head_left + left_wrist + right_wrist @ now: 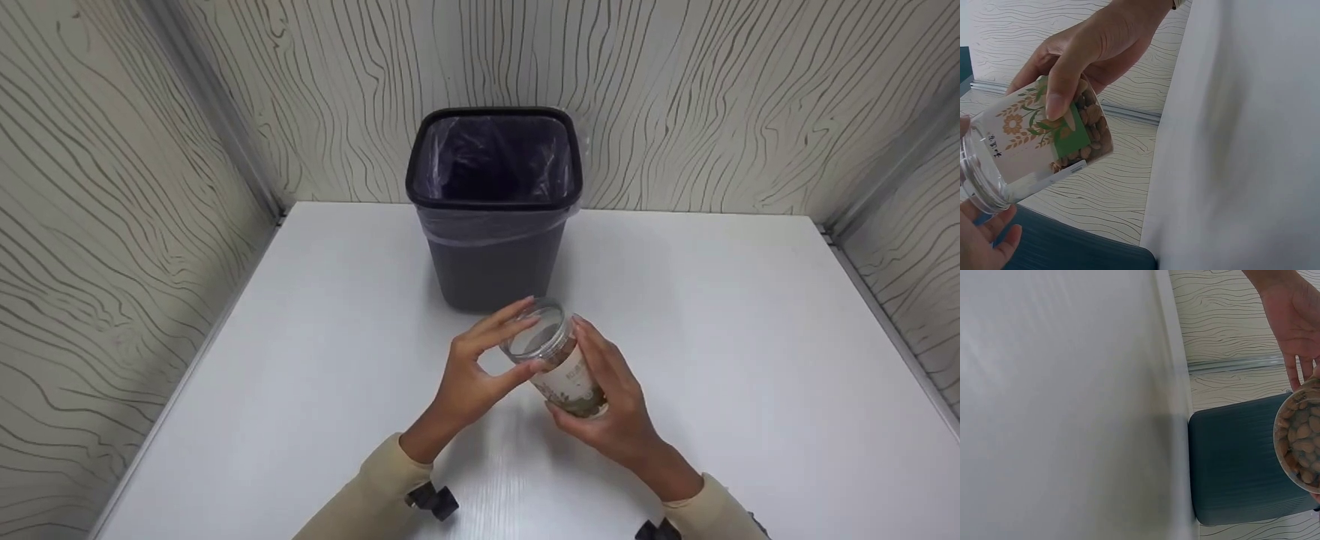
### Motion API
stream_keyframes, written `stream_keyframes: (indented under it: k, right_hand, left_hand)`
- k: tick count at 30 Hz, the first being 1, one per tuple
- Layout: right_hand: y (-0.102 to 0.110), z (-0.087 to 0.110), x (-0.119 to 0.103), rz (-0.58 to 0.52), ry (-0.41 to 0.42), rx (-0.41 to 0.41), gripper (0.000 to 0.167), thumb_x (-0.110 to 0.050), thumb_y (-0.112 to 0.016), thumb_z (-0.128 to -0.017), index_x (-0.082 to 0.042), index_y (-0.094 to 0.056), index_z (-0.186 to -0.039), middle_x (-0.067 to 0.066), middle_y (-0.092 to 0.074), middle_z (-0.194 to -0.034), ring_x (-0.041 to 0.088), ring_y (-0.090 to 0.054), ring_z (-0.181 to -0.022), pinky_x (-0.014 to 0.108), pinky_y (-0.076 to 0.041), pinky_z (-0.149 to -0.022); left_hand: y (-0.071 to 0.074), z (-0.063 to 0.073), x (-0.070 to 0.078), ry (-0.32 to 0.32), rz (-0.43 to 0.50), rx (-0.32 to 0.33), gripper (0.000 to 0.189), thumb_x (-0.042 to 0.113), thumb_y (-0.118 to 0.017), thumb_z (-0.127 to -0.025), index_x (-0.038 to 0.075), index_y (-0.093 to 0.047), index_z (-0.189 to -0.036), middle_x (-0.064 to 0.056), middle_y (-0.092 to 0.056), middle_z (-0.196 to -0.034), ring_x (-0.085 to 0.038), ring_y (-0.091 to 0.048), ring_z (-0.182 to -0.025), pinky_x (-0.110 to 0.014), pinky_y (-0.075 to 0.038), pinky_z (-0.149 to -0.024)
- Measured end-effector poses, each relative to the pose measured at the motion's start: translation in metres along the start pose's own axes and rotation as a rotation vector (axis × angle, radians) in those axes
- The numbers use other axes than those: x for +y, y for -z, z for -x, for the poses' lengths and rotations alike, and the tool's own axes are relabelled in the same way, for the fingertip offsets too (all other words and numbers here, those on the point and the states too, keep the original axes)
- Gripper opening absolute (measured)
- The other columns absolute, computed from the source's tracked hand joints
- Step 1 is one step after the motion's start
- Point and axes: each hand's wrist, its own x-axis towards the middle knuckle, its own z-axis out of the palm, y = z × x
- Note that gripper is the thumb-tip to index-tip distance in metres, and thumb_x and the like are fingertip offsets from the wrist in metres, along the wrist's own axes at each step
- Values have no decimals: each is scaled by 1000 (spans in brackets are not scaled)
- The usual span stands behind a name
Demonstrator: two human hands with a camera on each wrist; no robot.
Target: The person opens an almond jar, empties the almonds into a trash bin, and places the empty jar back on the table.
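A clear jar [574, 382] with a printed label is tilted above the white table, its round mouth end towards the upper left. Almonds [1092, 118] lie against the base end, as the left wrist view shows. My right hand [619, 401] grips the jar's body, thumb underneath and fingers along the far side. At the mouth end, my left hand [469, 375] spans the clear threaded rim [985, 177], thumb on the near edge and fingers across the far edge. The right wrist view shows the jar's round base [1300, 444] with almonds behind it.
Just beyond my hands stands a dark trash bin [495, 262] with a black rim and a clear plastic liner [487, 229]. The white table [330, 322] is bordered by wood-grain panels [675, 112] at the back and sides.
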Motion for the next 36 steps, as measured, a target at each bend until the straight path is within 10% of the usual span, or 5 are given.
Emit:
stream_keyframes:
  k: [13, 22, 36]
  right_hand:
    - [-2, 3, 3, 13, -1, -1, 101, -5, -91, -56, 18, -41, -141, 37, -44, -145, 30, -45, -138, 26, -40, -111]
    - [-3, 5, 5, 5, -8, -6, 100, -7, -90, -58, 16, -42, -143, 34, -44, -147, 29, -46, -137, 27, -41, -110]
    - [-3, 5, 3, 11, -12, -5, 102, -6, -92, -56, 16, -42, -142, 35, -44, -146, 27, -46, -138, 28, -39, -113]
  left_hand:
    - [5, -6, 25, 102, 64, 9, 43, -2, -77, -87, -4, -67, -128, -23, -58, -141, -35, -53, -134, -47, -45, -110]
    - [3, 3, -8, 222, 138, 46, 42, -1, -72, -91, 1, -66, -132, -11, -58, -145, -26, -53, -136, -44, -49, -104]
    - [8, 3, -19, 313, 168, 72, 36, 13, -65, -100, 10, -66, -136, 2, -62, -141, -17, -54, -135, -51, -48, -105]
